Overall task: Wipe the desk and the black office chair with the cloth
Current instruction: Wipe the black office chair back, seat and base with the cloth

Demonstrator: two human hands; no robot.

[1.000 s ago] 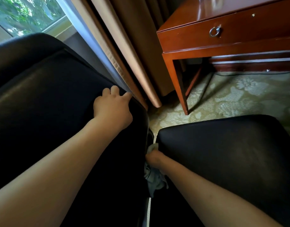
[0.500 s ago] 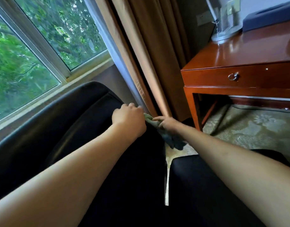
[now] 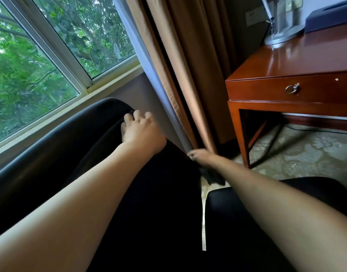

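Observation:
The black office chair's backrest (image 3: 56, 154) fills the lower left, and its seat (image 3: 237, 222) lies at the lower right. My left hand (image 3: 141, 132) grips the top right edge of the backrest. My right hand (image 3: 203, 157) presses a dark cloth (image 3: 212, 177) against the backrest's right side edge; the cloth hangs down below the hand and is mostly in shadow. The red-brown wooden desk (image 3: 306, 61) stands at the upper right, apart from both hands.
A tan curtain (image 3: 178, 75) hangs just behind the chair, touching near my right hand. A window (image 3: 41, 55) is at the upper left. On the desk stand a silver lamp base (image 3: 282, 34) and a dark box (image 3: 329, 14). Patterned carpet (image 3: 306, 154) with a cable lies under the desk.
My right hand with the cloth moved up the backrest's side edge from near the seat. My left hand slid further up the backrest. The view tilted upward.

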